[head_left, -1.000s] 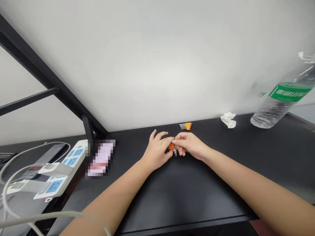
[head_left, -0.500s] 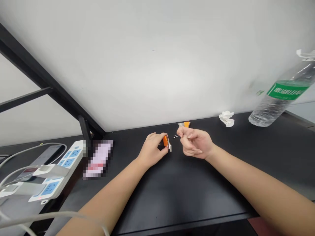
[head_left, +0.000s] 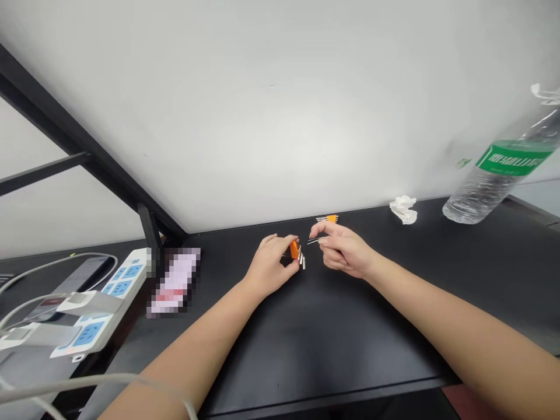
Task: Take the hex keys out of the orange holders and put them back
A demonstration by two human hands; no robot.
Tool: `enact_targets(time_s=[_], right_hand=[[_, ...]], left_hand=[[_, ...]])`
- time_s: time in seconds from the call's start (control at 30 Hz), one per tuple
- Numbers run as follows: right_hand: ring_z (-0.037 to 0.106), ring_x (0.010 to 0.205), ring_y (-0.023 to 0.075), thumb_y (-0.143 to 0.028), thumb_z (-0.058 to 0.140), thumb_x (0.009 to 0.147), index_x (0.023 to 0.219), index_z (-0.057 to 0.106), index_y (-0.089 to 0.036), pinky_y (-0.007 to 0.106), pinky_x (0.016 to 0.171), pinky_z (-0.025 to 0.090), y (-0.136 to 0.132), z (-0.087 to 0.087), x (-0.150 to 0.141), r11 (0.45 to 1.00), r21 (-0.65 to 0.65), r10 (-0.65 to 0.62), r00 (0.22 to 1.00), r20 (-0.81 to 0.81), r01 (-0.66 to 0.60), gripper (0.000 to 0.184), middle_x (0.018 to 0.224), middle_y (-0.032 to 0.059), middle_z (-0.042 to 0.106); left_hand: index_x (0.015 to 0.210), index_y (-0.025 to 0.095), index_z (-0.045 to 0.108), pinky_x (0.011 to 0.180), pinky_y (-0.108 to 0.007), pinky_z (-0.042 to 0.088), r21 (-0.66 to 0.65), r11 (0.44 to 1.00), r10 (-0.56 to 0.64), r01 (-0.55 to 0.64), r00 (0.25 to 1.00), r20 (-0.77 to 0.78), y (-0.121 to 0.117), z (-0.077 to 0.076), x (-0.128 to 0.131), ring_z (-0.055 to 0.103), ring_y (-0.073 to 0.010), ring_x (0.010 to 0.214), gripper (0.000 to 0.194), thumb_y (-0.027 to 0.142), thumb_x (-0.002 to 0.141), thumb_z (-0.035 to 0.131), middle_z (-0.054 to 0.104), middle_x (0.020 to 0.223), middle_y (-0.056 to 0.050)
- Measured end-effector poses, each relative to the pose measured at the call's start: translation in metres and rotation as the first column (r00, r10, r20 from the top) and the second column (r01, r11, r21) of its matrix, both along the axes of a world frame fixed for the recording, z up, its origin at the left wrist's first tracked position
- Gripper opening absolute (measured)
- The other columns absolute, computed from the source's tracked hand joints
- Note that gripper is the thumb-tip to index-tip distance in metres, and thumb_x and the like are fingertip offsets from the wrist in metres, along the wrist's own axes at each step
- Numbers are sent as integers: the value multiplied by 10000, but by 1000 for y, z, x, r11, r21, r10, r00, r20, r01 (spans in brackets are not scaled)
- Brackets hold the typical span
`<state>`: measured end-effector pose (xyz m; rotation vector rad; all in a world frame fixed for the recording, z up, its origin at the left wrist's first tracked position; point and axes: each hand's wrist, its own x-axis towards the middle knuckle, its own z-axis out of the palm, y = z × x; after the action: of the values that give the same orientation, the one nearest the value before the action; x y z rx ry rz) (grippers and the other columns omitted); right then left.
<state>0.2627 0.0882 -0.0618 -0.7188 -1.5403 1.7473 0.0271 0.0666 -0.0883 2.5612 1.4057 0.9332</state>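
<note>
My left hand [head_left: 273,265] is closed around an orange hex key holder [head_left: 294,249], gripped between thumb and fingers. Several silver hex keys [head_left: 303,260] stick out of its right side, and part of the holder is hidden by the hand. To the right, my right hand [head_left: 343,248] has its index finger stretched out and apart from the thumb, with the other fingers curled. Its thumb tip is close to thin metal keys [head_left: 312,241] that seem to lie on the black table [head_left: 332,332]. Behind it lies a second orange holder [head_left: 332,219] with silver keys, partly covered by the hand.
Crumpled white tissue [head_left: 403,210] and a large clear bottle [head_left: 485,181] with a green label are at the back right. On the left are a white power strip [head_left: 111,309] with plugs and cables, a blurred pinkish packet [head_left: 175,280] and a black metal frame [head_left: 109,181].
My right hand has turned and its index finger has lifted away from the thumb, uncovering more of the thumb side. The left hand stays in place on the orange holder.
</note>
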Motion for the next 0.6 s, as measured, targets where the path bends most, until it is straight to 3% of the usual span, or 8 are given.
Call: enact_targets(time_s=[0.07,0.13,0.2,0.27,0.3,0.4,0.47,0.6], right_hand=[[273,386,94,-362,604,892,1140,589,-243,240,448,273,8,-7,1,973,183,-181,955,235,139,275,462,-131,333],[419,481,119,-279,592,883,1253,589,-238,264,543,380,14,-14,2,905,387,-341,842,419,174,373,558,-90,479],[572,671,146,-175,550,859,1373,510,-241,297,681,467,16,-18,2,838,529,-417,784,460,135,520,847,-5,659],[631,865,164,-134,548,843,1395,482,-241,315,776,499,14,-20,1,791,607,-399,818,414,79,566,1176,76,656],[636,902,167,-146,562,853,1346,525,-235,313,789,505,11,-19,0,778,626,-361,849,386,46,502,1239,89,636],[632,798,156,-232,571,926,1033,669,-207,293,745,495,4,-14,-3,766,641,-239,909,341,-39,147,1022,52,692],[621,742,148,-259,558,959,902,681,-198,281,729,476,2,-11,-4,766,639,-204,918,340,-67,148,866,25,688],[576,669,131,-263,537,981,821,651,-196,262,669,429,0,-7,-6,760,634,-180,892,415,-142,208,760,-6,656]], left_hand=[[1284,267,564,1191,-517,369,6,1000,0,0,1000,0,0,0,1,715,-209,1056,472,206,829,674,743,1203,-25],[1278,263,569,1177,-514,387,12,1000,1,-1,1000,-1,0,0,1,716,-212,1041,464,201,829,670,747,1182,-26],[1264,257,577,1108,-482,456,17,1000,8,-8,1000,6,0,0,2,721,-209,972,453,200,825,670,757,1119,-25],[1255,255,585,1002,-431,522,15,1000,16,-16,1000,18,-1,-1,2,713,-200,891,448,212,819,681,759,1032,-17],[1255,255,588,961,-410,537,10,1000,14,-14,1000,22,-1,-1,2,704,-195,862,452,220,816,690,754,995,-12],[1259,251,588,933,-385,535,-3,1000,-13,14,1000,28,-1,-3,3,684,-181,819,465,234,811,709,738,947,-1],[1270,246,577,933,-382,523,-1,999,-46,46,999,26,-2,-3,3,677,-178,818,470,233,816,701,732,948,-1],[1231,232,576,937,-408,490,21,993,-111,113,992,-55,-4,2,8,648,-207,876,407,230,833,663,713,938,-21]])
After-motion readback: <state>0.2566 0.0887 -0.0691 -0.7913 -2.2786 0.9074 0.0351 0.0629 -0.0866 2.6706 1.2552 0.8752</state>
